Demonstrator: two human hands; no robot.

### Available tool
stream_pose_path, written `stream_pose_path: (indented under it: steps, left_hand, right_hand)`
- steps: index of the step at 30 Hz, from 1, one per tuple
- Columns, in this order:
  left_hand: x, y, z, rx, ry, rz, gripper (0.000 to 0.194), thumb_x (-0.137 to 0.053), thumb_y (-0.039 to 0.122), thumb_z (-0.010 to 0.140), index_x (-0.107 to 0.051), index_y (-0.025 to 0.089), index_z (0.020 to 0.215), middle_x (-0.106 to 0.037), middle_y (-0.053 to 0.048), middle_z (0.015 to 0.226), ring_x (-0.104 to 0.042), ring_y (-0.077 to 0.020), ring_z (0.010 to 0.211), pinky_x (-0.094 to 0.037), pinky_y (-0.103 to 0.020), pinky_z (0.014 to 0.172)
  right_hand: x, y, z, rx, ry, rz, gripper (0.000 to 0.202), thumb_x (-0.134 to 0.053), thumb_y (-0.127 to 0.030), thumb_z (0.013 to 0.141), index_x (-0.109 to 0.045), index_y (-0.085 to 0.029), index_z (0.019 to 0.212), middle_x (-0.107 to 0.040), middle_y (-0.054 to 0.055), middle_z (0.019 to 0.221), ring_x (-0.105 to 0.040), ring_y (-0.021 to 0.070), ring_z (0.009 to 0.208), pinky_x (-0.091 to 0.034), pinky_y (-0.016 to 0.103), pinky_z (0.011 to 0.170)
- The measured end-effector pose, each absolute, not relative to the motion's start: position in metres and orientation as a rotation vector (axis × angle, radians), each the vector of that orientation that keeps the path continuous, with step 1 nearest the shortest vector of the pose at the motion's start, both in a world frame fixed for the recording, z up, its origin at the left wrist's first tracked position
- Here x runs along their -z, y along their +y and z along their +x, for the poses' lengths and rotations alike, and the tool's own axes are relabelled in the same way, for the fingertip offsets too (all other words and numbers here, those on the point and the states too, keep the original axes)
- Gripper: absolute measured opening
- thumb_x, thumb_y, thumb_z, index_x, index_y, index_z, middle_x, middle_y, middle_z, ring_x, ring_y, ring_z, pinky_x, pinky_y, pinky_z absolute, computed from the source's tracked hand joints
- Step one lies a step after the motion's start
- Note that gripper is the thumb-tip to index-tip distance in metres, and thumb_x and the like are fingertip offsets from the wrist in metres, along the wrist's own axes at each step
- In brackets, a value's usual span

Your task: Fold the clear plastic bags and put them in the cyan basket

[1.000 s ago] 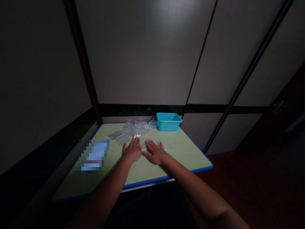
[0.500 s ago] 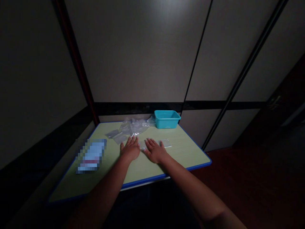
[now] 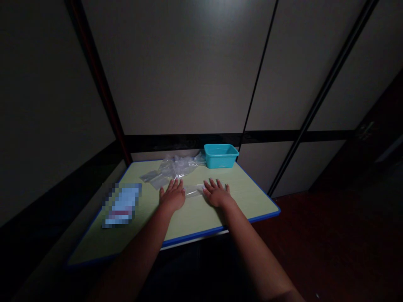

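A strip of clear plastic, seemingly a folded bag (image 3: 194,191), lies flat on the light green table (image 3: 195,220). My left hand (image 3: 173,197) rests palm down on its left end, fingers spread. Over its right end my right hand (image 3: 217,195) lies flat, palm down, fingers apart. Both hands cover parts of the plastic, so its ends are mostly hidden. Just beyond my left hand, a loose heap of clear plastic bags (image 3: 176,167) spreads across the back of the table.
A turquoise plastic basket (image 3: 221,161) stands at the back right corner. On the left lies a blurred-out pale blue item (image 3: 122,205). The table's blue edge (image 3: 201,236) runs along the front. Wardrobe-like panels (image 3: 182,84) rise directly behind the table.
My right hand has slid to the right along the plastic strip, uncovering its middle. My left hand has stayed in place.
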State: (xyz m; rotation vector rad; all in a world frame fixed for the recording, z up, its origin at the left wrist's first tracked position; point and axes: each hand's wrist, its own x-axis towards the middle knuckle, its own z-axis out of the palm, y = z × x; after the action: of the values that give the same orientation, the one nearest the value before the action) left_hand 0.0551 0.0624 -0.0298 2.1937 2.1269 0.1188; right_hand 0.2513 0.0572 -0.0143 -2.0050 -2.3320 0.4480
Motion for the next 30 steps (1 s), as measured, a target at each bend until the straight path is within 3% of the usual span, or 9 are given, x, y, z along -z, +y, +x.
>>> stream_pose_path:
  steps: [6, 12, 15, 21, 30]
  left_hand:
    - [0.029, 0.061, 0.056, -0.112, 2.135, 2.2, 0.056, -0.016, 0.034, 0.092, -0.02, 0.021, 0.146, -0.013, -0.001, 0.153, -0.008, -0.021, 0.141, -0.016, -0.06, 0.107]
    - [0.03, 0.061, 0.056, -0.135, 2.137, 2.193, 0.056, -0.018, 0.035, 0.092, -0.02, 0.022, 0.146, -0.014, -0.001, 0.153, -0.008, -0.021, 0.141, -0.016, -0.06, 0.107]
    - [0.031, 0.063, 0.056, -0.121, 2.134, 2.188, 0.056, -0.017, 0.035, 0.092, -0.019, 0.021, 0.146, -0.011, -0.001, 0.153, -0.007, -0.0206, 0.141, -0.016, -0.059, 0.107]
    - [0.032, 0.063, 0.055, -0.139, 2.127, 2.204, 0.056, -0.018, 0.035, 0.092, -0.019, 0.021, 0.146, -0.012, -0.002, 0.153, -0.007, -0.0211, 0.141, -0.015, -0.059, 0.107]
    - [0.032, 0.061, 0.055, -0.184, 2.15, 2.209, 0.055, -0.019, 0.034, 0.092, -0.023, 0.022, 0.145, -0.019, -0.004, 0.152, -0.011, -0.023, 0.141, -0.017, -0.059, 0.107]
  right_hand:
    - [0.016, 0.066, 0.265, -0.433, -2.179, -2.168, 0.061, -0.006, -0.055, 0.091, -0.012, -0.028, 0.147, -0.002, 0.002, 0.155, 0.0, 0.0271, 0.14, -0.005, 0.065, 0.103]
    - [0.016, 0.062, 0.262, -0.209, -1.971, -2.239, 0.068, -0.008, -0.055, 0.092, -0.011, -0.015, 0.147, 0.003, 0.012, 0.154, 0.004, 0.0242, 0.141, 0.001, 0.064, 0.104]
    - [0.014, 0.054, 0.25, -0.157, -2.171, -1.968, 0.065, -0.01, -0.054, 0.092, -0.01, -0.02, 0.147, 0.004, 0.006, 0.154, 0.004, 0.0213, 0.141, 0.003, 0.062, 0.105]
    - [0.013, 0.039, 0.226, -0.323, -2.641, -1.367, 0.064, -0.014, -0.058, 0.091, -0.012, -0.025, 0.147, -0.011, 0.002, 0.153, -0.007, 0.0173, 0.141, 0.004, 0.056, 0.108]
    - [0.014, 0.042, 0.234, -0.392, -2.516, -1.752, 0.065, -0.008, -0.056, 0.091, -0.006, -0.023, 0.147, -0.003, 0.002, 0.154, -0.001, 0.0194, 0.141, 0.002, 0.057, 0.107]
